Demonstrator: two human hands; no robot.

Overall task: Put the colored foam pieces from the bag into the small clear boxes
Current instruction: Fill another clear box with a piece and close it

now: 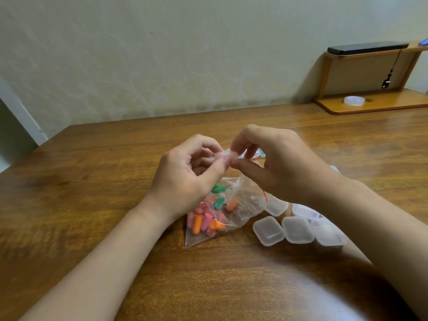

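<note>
left hand (185,179), right hand (284,167): together, both pinching one box (225,156), raised over bag (234,212); likely prying lid, view blurred. bag: flat on table (92,181), foam (208,218) inside, under hands for short reach. spare boxes (296,229): clustered at bag's right, by right forearm. room to move: left of bag.

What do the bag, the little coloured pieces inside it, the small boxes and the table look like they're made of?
Bag: thin clear plastic film, glossy and crinkled.
Coloured pieces: probably soft foam; matte, rounded, no shine.
Small boxes: stiff translucent plastic, slightly frosted, with rounded moulded corners.
Table: wood or wood veneer; the grain shows, and the glossy finish reflects light.
</note>
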